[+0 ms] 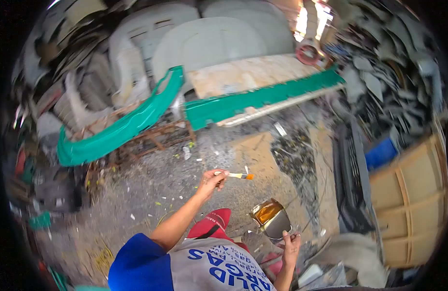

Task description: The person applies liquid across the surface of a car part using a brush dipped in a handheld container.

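Two hands are occupying the middle of the head view, both working above a littered floor (185, 186). The left hand (211, 181) is gripping a brush (230, 174) by its pale handle, fingers closed around it; the orange-tinted bristles (250, 177) are pointing to the right, clear of any surface. The right hand (292, 243) is pinching the near edge of an open container (278, 227) between thumb and fingers. An amber liquid (268, 212) is showing toward the container's far side; how much it is holding, and whether it is tilting, cannot be told. The brush is hanging ahead and to the left of the container, the two standing apart. Beyond the hands, a curved green panel (124, 130) is resting over a rusty frame (158, 140), and a long green panel (267, 98) is lying along a pale board (241, 77).

For good handling, the right hand should be keeping the container level, since an edge pinch is probably giving little resistance to tipping. The left hand should be holding the brush lightly near the ferrule, draining loaded bristles against the rim and keeping them over the container, so that drips are falling back inside.
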`<state>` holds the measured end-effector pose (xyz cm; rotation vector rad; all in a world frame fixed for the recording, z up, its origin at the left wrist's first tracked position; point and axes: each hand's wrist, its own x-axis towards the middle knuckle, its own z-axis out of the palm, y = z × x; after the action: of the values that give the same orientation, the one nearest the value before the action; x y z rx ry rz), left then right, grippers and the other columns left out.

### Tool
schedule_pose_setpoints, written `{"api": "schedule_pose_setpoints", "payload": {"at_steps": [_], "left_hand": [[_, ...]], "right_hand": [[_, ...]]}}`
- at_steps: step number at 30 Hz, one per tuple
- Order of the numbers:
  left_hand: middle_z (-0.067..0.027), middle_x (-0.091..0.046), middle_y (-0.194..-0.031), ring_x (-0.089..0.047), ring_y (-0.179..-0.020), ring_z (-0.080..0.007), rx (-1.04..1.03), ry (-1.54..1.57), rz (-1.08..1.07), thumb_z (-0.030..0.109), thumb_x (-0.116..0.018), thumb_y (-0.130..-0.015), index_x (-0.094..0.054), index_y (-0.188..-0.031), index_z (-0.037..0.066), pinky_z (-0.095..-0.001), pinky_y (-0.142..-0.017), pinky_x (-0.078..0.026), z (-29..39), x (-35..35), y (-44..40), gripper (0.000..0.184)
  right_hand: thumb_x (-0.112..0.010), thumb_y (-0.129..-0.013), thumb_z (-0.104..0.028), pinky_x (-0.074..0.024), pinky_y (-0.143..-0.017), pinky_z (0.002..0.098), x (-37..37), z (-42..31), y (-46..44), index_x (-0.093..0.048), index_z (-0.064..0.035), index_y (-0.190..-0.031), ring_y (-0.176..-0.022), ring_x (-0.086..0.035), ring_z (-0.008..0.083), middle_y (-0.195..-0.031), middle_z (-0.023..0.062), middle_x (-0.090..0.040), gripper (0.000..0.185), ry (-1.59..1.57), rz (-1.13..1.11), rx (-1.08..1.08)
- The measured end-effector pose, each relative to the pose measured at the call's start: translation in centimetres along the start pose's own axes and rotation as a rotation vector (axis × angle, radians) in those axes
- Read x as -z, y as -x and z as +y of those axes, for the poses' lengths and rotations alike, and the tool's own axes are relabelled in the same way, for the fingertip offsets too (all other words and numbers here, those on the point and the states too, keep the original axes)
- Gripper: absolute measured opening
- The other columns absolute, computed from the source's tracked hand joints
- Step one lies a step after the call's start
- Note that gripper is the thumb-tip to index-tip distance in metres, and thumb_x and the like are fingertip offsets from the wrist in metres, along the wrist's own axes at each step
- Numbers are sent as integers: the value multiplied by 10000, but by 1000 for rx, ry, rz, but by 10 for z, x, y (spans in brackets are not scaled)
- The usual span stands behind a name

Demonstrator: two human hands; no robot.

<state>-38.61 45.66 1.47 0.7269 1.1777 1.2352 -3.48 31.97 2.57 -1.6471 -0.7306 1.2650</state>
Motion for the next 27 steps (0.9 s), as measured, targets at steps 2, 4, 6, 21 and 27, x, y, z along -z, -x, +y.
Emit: {"api": "schedule_pose_setpoints", "payload": {"at_steps": [2, 4, 6, 21, 27], "left_hand": [[13, -559, -651, -504, -515, -70, -60, 113, 194, 239, -710, -898, -683, -956, 33, -231, -428, -367, 13, 32, 19, 216], [16, -554, -653, -499, -521, -71, -121, 188, 294, 232, -708, -896, -682, -969, 37, -230, -434, -366, 14, 72, 31, 210], [24, -551, -665, -492, -533, -70, -185, 268, 430, 212, -697, -896, -679, -1004, 51, -227, -446, -360, 15, 110, 44, 195], [6, -568, -713, -490, -547, -67, -410, 30, 833, 123, -654, -906, -643, -1046, -1, -231, -481, -379, 129, 334, 167, 187], [-18, -591, -862, -543, -700, -66, -326, -448, 846, 73, -652, -894, -663, -1004, 6, -207, -554, -409, 154, 384, 167, 130]], "right_hand": [[-767, -829, -227, -546, -542, 272, -28, -20, -25, -402, -37, -1058, -708, -530, 95, -841, 11, -459, 471, -6, -144, 16], [-768, -830, -229, -551, -548, 282, -63, -35, -43, -402, -32, -1071, -726, -547, 105, -862, 23, -479, 480, 49, -242, 42], [-777, -825, -246, -561, -583, 302, -102, -43, -55, -413, -3, -1093, -790, -595, 140, -930, 68, -537, 513, 100, -349, 61], [-823, -782, -252, -516, -690, 273, -494, -72, 4, -478, 46, -1085, -835, -619, 147, -938, 92, -634, 547, 409, -958, 133], [-828, -777, -250, -493, -663, 258, -611, -54, 23, -521, 8, -1009, -753, -581, 102, -879, 55, -637, 463, 482, -1142, 202]]}}
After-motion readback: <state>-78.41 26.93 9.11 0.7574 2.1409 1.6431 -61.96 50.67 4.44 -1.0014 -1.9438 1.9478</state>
